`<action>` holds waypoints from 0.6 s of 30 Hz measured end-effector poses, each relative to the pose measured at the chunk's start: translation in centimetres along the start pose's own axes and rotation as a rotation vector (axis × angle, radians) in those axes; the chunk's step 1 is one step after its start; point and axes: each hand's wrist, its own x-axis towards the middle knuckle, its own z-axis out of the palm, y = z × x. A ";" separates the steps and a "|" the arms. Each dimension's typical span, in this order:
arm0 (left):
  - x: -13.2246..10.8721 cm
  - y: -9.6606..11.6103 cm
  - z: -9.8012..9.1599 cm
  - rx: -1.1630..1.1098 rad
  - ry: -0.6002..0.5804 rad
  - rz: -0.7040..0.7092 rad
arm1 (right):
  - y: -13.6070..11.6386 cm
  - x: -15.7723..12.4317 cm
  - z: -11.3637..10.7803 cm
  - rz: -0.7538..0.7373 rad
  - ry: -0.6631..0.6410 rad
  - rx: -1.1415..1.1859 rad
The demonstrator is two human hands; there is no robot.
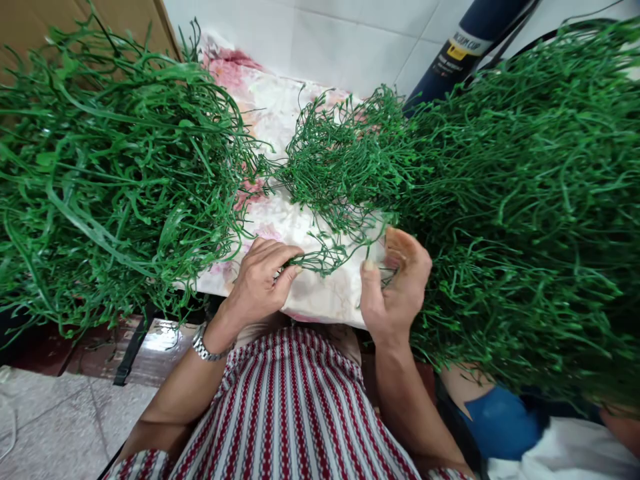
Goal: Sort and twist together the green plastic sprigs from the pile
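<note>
My left hand [264, 275] is closed, thumb against fingers, around a small bunch of thin green plastic-looking stems [325, 257]. The stems stick out to the right above the front edge of the table. Just right of their tips, my right hand [397, 283] has its thumb and curled fingers apart, and I see nothing gripped in it. One stem end comes close to its thumb. Beyond both hands lies a loose heap of similar thin stems [350, 157], partly tangled with the stems nearer me.
A big pile of thicker green stems [115, 173] covers the left side. An even larger pile of thin stems [530, 200] fills the right. The table has a white flowered cover [280, 223]. A dark blue cylinder [463, 50] leans by the tiled wall [350, 33]; cardboard [135, 27] stands back left.
</note>
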 end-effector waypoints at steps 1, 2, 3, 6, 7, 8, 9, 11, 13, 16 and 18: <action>0.1 0.2 -0.2 0.004 -0.035 0.001 | -0.6 0.1 -0.4 -0.125 -0.085 -0.116; 0.3 0.4 -0.2 -0.005 -0.066 0.001 | -1.1 0.2 -0.6 -0.242 -0.203 -0.212; 0.4 0.7 -0.3 -0.024 -0.081 -0.005 | -1.5 0.3 -0.7 -0.336 -0.330 -0.284; 0.4 1.6 -0.3 -0.080 -0.004 -0.011 | -1.4 0.5 0.0 -0.454 -0.527 -0.373; 0.1 1.8 -0.3 -0.081 0.057 0.014 | -1.1 0.4 0.4 -0.445 -0.511 -0.373; -0.2 2.1 -0.4 -0.072 0.127 0.058 | -0.7 0.3 0.7 -0.425 -0.472 -0.364; -0.7 2.4 -0.4 -0.055 0.195 0.114 | -0.3 0.2 1.0 -0.402 -0.424 -0.349; -1.7 2.9 -0.5 -0.027 0.310 0.216 | 0.2 0.0 1.3 -0.363 -0.346 -0.315; -2.4 3.2 -0.2 -0.021 0.335 0.218 | 0.3 -0.1 1.5 -0.337 -0.285 -0.287; -2.2 3.5 0.8 -0.153 0.183 -0.056 | 0.0 -0.3 1.9 -0.292 -0.224 -0.275; -1.4 3.5 1.6 -0.276 0.115 -0.279 | -0.4 -0.7 2.3 -0.275 -0.222 -0.276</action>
